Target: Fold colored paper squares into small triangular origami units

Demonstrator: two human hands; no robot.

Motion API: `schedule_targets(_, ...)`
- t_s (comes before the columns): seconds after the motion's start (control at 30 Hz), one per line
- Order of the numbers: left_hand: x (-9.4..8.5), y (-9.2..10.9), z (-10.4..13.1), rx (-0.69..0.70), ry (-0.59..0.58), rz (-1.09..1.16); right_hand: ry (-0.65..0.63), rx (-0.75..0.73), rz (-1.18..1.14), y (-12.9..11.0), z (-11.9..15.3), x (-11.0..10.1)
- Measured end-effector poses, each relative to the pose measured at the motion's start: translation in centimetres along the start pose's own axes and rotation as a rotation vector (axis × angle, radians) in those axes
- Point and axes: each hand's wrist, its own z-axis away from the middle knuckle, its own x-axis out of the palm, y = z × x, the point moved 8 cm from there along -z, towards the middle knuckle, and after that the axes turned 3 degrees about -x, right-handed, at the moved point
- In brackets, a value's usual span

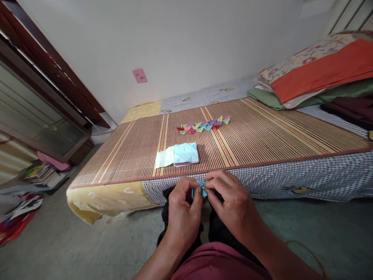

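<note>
Pinching blue paper [204, 191], left hand [183, 210] and right hand [234, 198] curl fingers [189, 182]; mat [131, 155] bears paper stack [185, 153].

Across the middle of the frame a brown-and-tan striped mat [125, 155] lies over a checked sheet [329, 171], with a yellow cloth section [116, 198] hanging at the lower left of the mat. A pink note [140, 76] is stuck to the pale wall [204, 42] left of centre, while at the upper right orange-and-floral bedding [323, 70] rests on green cloth [264, 97], dark fabric [349, 109] just below. A dark-framed cabinet [37, 112] slants down the upper left, stacked books [43, 175] lie near the left edge, and grey floor [96, 249] spreads along the bottom left
</note>
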Motion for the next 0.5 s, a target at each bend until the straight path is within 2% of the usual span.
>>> schedule_targets(0.23,0.01,0.80,-0.12,0.075,-0.018,-0.077,0.015,-0.016,0.014,-0.08,-0.22,-0.01)
schedule_targets(0.5,0.18,1.07,-0.21,0.085,-0.043,-0.111,-0.013,-0.018,0.028,-0.02,-0.33,-0.20)
